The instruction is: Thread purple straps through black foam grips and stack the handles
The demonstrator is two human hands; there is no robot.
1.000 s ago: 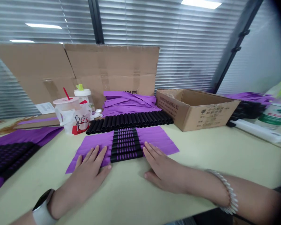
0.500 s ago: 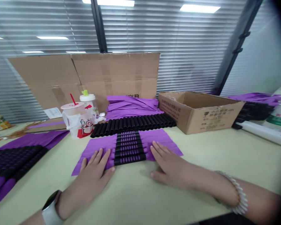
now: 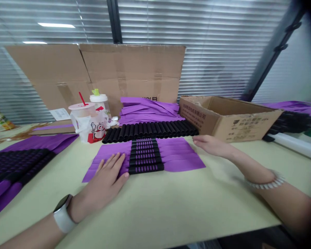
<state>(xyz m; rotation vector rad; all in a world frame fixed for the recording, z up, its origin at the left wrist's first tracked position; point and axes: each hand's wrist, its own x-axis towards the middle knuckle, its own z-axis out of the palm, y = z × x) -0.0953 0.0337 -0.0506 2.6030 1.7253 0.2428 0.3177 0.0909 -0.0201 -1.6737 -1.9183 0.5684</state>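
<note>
Several purple strips [image 3: 181,155] lie side by side on the table, and black slotted sleeves [image 3: 145,156] cover their middles. Flat on the left part of the strips rests my left hand [image 3: 107,178], fingers spread, wearing a watch. My right hand [image 3: 212,145] is raised just beyond the strips' right end, near the cardboard box; its fingers are stretched out and nothing shows in them. Behind the strips runs a row of black tubes [image 3: 150,129]. A pile of loose purple strips [image 3: 147,110] lies behind that row.
An open cardboard box [image 3: 246,126] stands at the right, with a white bar [image 3: 295,145] beyond it. More purple strips with black sleeves [image 3: 20,162] lie at the left. A drink cup [image 3: 85,121] and a lidded bottle [image 3: 100,102] stand before a cardboard panel [image 3: 134,69].
My right hand has lifted off the strips and moved right and away from me, toward the box. My left hand stays on the strips. The view has shifted slightly.
</note>
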